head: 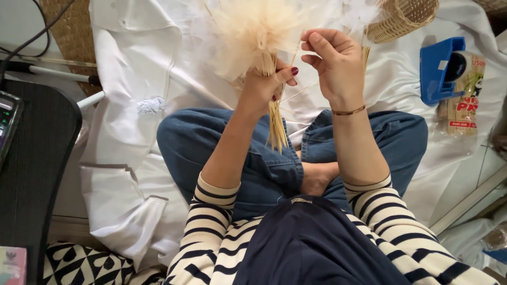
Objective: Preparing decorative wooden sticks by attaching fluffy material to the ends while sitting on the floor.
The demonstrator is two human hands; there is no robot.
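My left hand point(262, 84) grips a bundle of thin wooden sticks point(275, 124) whose tops carry a fluffy cream tuft like a bouquet point(253, 29). The sticks hang down over my crossed legs in blue jeans point(264, 163). My right hand point(334, 60) is raised beside the bundle, its fingers pinched on a single thin stick point(298, 93) that slants toward the bundle. A thin bracelet circles my right wrist.
A white cloth point(137, 105) covers the floor. A woven basket point(401, 18) lies at the top right, with a blue tape dispenser point(441, 68) and a packet of sticks point(462, 103) beside it. A black chair seat point(31, 174) stands at the left.
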